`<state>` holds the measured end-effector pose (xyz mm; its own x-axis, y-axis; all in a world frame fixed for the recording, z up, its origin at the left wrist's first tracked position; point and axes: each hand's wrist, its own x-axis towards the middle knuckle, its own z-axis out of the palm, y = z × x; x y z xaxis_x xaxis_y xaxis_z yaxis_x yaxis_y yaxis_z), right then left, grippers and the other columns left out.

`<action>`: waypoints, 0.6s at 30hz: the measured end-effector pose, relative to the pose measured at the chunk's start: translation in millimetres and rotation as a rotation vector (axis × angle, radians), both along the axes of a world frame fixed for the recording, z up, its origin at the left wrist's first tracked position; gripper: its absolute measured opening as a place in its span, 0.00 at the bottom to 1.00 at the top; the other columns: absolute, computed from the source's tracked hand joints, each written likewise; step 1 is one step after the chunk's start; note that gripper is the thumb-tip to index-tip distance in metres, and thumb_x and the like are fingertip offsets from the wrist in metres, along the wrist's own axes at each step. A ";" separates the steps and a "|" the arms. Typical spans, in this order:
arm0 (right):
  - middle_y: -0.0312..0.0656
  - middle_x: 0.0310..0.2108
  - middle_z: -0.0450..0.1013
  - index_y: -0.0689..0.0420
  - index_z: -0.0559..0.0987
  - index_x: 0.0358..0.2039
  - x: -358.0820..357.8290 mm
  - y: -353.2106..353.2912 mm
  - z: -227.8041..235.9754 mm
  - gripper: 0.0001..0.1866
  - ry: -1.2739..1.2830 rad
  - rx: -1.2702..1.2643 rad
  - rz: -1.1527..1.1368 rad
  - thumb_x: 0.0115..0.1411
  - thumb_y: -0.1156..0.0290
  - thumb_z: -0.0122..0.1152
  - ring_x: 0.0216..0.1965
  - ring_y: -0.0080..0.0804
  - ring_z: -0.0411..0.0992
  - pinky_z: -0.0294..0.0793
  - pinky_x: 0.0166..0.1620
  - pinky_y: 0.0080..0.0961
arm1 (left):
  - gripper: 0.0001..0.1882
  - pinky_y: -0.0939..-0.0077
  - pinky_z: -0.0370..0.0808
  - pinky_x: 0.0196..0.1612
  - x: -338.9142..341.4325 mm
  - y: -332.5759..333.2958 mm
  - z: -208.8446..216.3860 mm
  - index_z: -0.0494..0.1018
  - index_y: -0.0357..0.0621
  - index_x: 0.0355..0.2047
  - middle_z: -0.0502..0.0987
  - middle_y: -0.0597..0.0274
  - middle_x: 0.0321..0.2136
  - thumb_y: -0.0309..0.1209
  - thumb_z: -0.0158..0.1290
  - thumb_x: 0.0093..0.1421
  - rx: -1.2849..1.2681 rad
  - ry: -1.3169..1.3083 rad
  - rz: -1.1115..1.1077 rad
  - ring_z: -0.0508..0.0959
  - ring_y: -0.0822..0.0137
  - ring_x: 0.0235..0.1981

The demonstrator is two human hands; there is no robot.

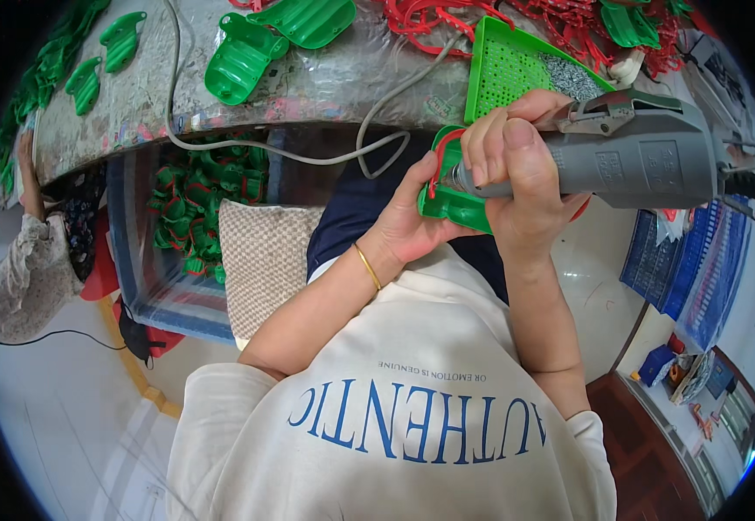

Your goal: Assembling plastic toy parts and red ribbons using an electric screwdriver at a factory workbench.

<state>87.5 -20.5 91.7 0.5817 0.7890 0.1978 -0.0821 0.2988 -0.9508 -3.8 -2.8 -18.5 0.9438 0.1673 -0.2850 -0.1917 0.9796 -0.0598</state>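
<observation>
My left hand (405,217) is closed on a green plastic shell (464,211) held above my lap. A red strap (437,178) runs along the shell's left side, beside my fingers. My right hand (525,165) wraps round a grey electric screwdriver (634,156) lying sideways, its metal nose pointing left into the shell. Whether the bit touches a screw is hidden. Just beyond my hands, a light green perforated tray (475,74) holds a heap of small silvery screws (569,76).
More green shells (243,61) and red straps (421,22) lie on the plastic-covered table (325,82). A grey cable (264,149) loops over its edge. At left stand a crate (121,234) of strapped green pieces and a co-worker's sleeve (26,269). Blue baskets (682,260) stand at right.
</observation>
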 end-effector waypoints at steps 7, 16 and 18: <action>0.36 0.16 0.61 0.61 0.67 0.34 2.0 -0.5 -8.9 0.05 -0.024 0.034 0.036 0.59 0.75 0.51 0.16 0.23 0.59 0.63 0.23 0.23 | 0.37 0.50 0.68 0.56 -1.5 1.2 -1.1 0.57 0.50 0.61 0.66 0.55 0.56 0.56 0.50 0.57 -0.033 -0.008 -0.005 0.68 0.56 0.56; 0.34 0.16 0.60 0.58 0.68 0.41 15.1 -0.9 -16.2 0.08 -0.082 0.162 0.163 0.60 0.72 0.52 0.15 0.23 0.59 0.60 0.22 0.23 | 0.33 0.50 0.68 0.55 -2.9 3.5 1.4 0.59 0.52 0.60 0.67 0.55 0.54 0.52 0.50 0.59 -0.077 0.017 -0.021 0.70 0.56 0.55; 0.31 0.16 0.60 0.57 0.69 0.42 21.9 0.5 5.2 0.09 0.063 0.230 0.305 0.61 0.70 0.51 0.16 0.21 0.58 0.60 0.23 0.23 | 0.33 0.50 0.67 0.56 -3.5 5.1 9.6 0.59 0.49 0.60 0.69 0.53 0.53 0.51 0.50 0.60 0.070 0.130 -0.033 0.70 0.54 0.54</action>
<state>109.3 -20.0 96.9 0.3437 0.8667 0.3614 -0.2563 0.4569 -0.8518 -7.3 2.3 -8.9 0.9050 0.1603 -0.3940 -0.1609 0.9865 0.0316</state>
